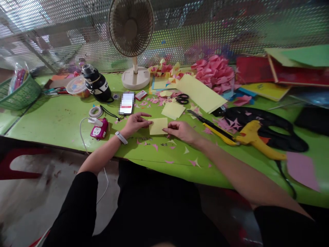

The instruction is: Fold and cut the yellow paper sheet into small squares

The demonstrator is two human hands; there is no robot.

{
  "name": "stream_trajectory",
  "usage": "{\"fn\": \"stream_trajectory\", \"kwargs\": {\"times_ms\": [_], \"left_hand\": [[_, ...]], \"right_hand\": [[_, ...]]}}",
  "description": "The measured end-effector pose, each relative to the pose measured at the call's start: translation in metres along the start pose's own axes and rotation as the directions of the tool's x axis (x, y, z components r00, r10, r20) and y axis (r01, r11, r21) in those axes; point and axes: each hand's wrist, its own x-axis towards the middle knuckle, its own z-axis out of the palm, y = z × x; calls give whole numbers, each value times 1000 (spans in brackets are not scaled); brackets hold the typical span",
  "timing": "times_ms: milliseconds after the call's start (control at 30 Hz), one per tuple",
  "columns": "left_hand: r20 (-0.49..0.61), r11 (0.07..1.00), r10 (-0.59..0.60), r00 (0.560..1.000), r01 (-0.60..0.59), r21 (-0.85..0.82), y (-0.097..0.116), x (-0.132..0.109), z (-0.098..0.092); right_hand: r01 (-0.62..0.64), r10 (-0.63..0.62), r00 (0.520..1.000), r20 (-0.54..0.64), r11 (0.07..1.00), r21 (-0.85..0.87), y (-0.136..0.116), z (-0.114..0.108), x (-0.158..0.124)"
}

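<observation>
A small pale yellow sheet of paper is held just above the green table between my two hands. My left hand pinches its left edge, thumb and fingertips together there. The right edge sits between the thumb and fingers of my right hand. Just beyond the sheet lie more yellow paper squares. Black-handled scissors rest behind those squares. To the right, a yellow utility knife lies beside a yellow hot glue gun.
Behind stand a white fan and a black bottle. A phone, a tape roll and a pink power adapter with a white cable lie left. Pink folded paper pieces are heaped at the back. Paper scraps litter the front.
</observation>
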Motion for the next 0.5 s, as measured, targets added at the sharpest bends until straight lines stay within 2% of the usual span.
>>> {"fn": "stream_trajectory", "kwargs": {"times_ms": [100,167,267,333,367,433,500], "left_hand": [[-33,999,-22,999,21,-37,-1,3,-2],[-57,998,-35,998,32,-54,-1,5,-4],[-70,998,-19,997,16,-55,-2,6,-7],[-63,999,2,998,-5,-40,-4,7,-8],[-62,1000,13,998,-15,-27,-4,7,-9],[-66,1000,29,997,-28,3,-5,8,-9],[-73,999,35,997,-33,29,-6,9,-10]], "right_hand": [[93,-103,990,-95,990,-106,-10,-10,-4],[149,-188,963,-191,968,-201,-17,-26,-9],[113,-254,915,-313,907,-406,-14,-58,-22],[6,-293,886,-358,781,-624,-1,-81,-35],[-52,-322,877,-357,674,-737,8,-91,-41],[-123,-338,887,-315,483,-867,30,-108,-54],[-154,-310,909,-280,374,-914,49,-117,-64]]}}
